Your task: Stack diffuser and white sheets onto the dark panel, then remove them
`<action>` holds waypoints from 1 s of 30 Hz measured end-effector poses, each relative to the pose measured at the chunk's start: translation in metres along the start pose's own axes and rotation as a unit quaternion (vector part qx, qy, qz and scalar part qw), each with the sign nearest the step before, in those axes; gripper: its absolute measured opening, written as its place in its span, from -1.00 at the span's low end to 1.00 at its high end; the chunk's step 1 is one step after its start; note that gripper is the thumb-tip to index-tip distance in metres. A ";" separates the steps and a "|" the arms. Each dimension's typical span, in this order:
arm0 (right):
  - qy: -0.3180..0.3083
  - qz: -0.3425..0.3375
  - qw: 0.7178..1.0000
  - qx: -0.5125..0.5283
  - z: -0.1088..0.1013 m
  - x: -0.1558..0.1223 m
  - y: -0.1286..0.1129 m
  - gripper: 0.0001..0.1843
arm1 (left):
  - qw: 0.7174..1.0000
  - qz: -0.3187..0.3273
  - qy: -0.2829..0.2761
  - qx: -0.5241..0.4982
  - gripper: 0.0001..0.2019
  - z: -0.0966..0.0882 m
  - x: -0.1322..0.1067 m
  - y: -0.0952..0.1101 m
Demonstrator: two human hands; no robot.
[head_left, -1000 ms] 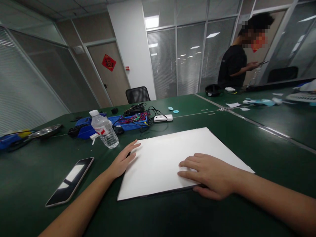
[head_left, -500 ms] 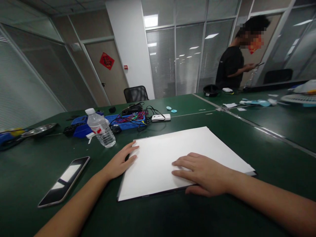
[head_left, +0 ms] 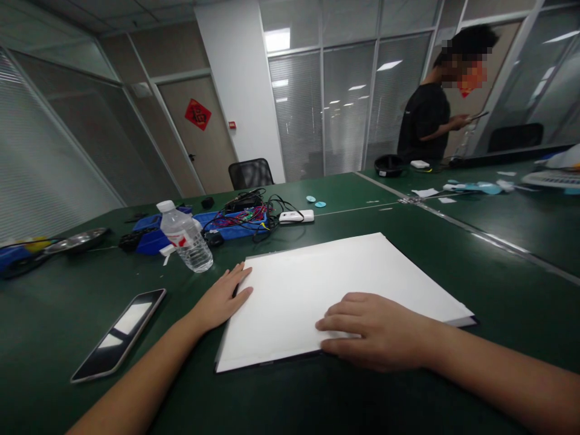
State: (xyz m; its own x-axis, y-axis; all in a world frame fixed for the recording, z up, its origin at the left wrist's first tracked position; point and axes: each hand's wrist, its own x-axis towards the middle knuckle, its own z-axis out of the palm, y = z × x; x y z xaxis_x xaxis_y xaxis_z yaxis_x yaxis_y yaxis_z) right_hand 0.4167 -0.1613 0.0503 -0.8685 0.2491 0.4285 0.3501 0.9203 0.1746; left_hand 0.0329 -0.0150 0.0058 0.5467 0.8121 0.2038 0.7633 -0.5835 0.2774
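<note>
A stack of white paper sheets (head_left: 317,290) lies flat on the dark green table (head_left: 317,399) in front of me. My left hand (head_left: 222,299) rests flat with fingers stretched out against the stack's left edge. My right hand (head_left: 376,331) lies palm down over the stack's near edge, fingers extended on the top sheet and thumb at the edge. At the right corner the sheets sit slightly apart.
A black phone (head_left: 120,332) lies at the near left. A water bottle (head_left: 185,237) stands behind my left hand, with blue trays and tangled wires (head_left: 244,217) beyond. A person in black (head_left: 428,121) stands at the back right beside another cluttered table.
My right hand has slid toward the near edge of the stack. The right corner of the sheets now shows a small gap. My left hand has barely moved.
</note>
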 end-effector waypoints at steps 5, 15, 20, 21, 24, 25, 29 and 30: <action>0.058 -0.020 0.998 0.004 0.001 0.007 -0.009 -0.84 | 1.000 -0.011 -0.003 -0.006 -0.29 0.000 0.001 0.001; 0.072 -0.018 0.997 0.016 -0.006 0.003 -0.014 -0.53 | 0.989 -0.045 0.045 -0.134 -0.45 -0.006 0.000 -0.017; 0.092 -0.015 0.996 0.010 -0.014 0.003 -0.014 -0.50 | 0.989 -0.053 0.042 -0.133 -0.46 -0.006 0.001 -0.018; 0.095 -0.016 0.995 0.009 -0.015 0.003 -0.014 -0.50 | 0.989 -0.055 0.038 -0.132 -0.44 -0.006 0.001 -0.016; 0.090 -0.020 0.996 0.004 -0.018 0.004 -0.015 -0.50 | 0.989 -0.054 0.030 -0.135 -0.38 -0.009 0.000 -0.011; 0.086 -0.022 0.996 0.001 -0.019 0.004 -0.014 -0.50 | 0.989 -0.051 0.027 -0.138 -0.36 -0.011 -0.001 -0.010; 0.091 -0.029 0.995 -0.024 -0.023 0.004 -0.013 -0.54 | 0.987 -0.042 0.018 -0.151 -0.32 -0.017 -0.004 -0.009; 0.098 -0.031 0.994 -0.035 -0.024 0.004 -0.012 -0.57 | 0.987 -0.041 0.015 -0.153 -0.31 -0.019 -0.005 -0.009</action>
State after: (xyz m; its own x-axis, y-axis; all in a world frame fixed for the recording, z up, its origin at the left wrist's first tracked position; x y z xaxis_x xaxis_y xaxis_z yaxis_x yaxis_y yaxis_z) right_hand 0.4177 -0.1786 0.0709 -0.8064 0.1223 0.5786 0.3270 0.9074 0.2640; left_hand 0.0166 -0.0138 0.0198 0.4728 0.8591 0.1960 0.6622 -0.4932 0.5642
